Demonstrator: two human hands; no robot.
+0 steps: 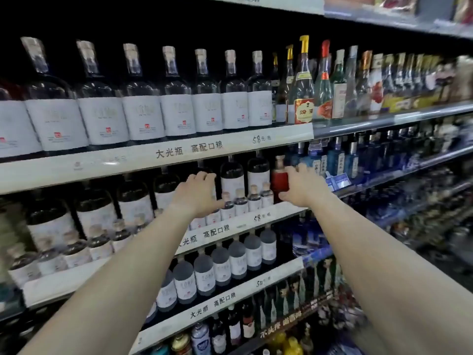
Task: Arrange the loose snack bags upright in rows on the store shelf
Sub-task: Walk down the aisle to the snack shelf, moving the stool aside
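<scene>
Glass fills the head view: rows of bottles on a shelf; no snack bags are visible anywhere. The left hand curls over small bottles, whether gripping cannot be told. The right hand pinches a red bottle between thumb and fingers. Judged heavy, rigid, smooth, breakable; best held around the body.
</scene>
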